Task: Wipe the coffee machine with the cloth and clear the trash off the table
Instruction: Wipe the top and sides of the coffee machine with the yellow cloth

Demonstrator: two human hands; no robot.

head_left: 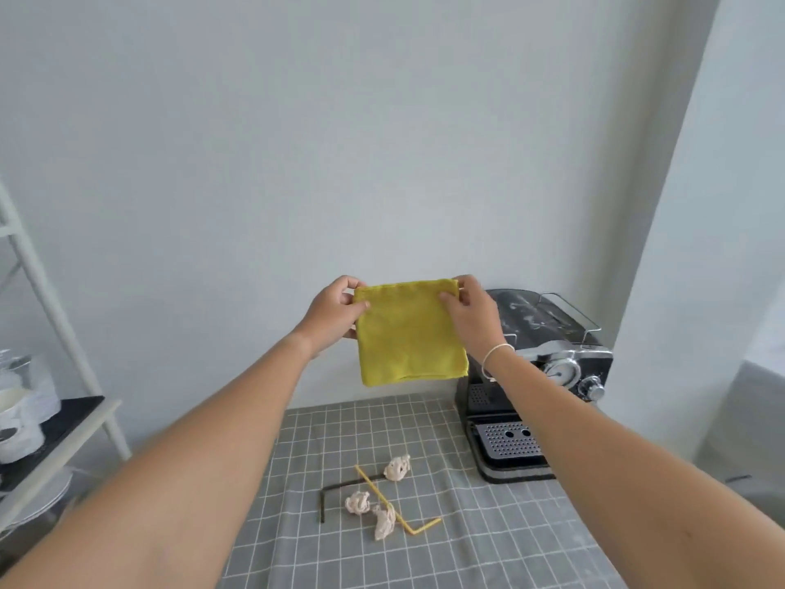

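I hold a folded yellow cloth up in the air above the table's far edge. My left hand pinches its upper left corner and my right hand pinches its upper right corner. The black and chrome coffee machine stands at the table's far right, partly behind my right wrist, with pale smears on its top. On the grey checked tablecloth lie three crumpled paper wads, a yellow bent straw and a dark bent straw.
A white shelf frame stands at the left, with cups and mugs on a dark shelf board and plates below. A pale wall runs behind the table, and a grey covered surface sits at the right.
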